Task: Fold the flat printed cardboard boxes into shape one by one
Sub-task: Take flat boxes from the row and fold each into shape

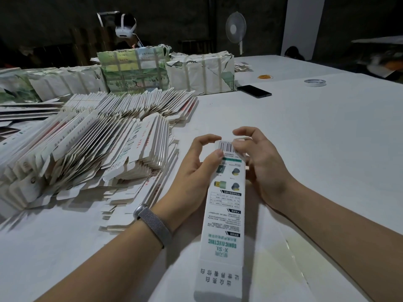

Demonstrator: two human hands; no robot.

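Note:
A long narrow white printed box (224, 214) with green lettering and a barcode lies lengthwise between my hands, its far end pointing away from me. My left hand (194, 171) grips the box's left side near the far end, thumb pressed on the printed face just below the barcode. My right hand (259, 164) holds the right side, its fingers curled over the far end by the barcode. A big fanned heap of flat white box blanks (91, 149) lies on the table to the left.
Wrapped bundles (135, 70) of blanks stand at the back left. A black phone (254, 90), a tape roll (315, 82) and a small yellow ring (265, 76) lie on the white table (327, 138). A fan (235, 29) and a person wearing a headset sit beyond.

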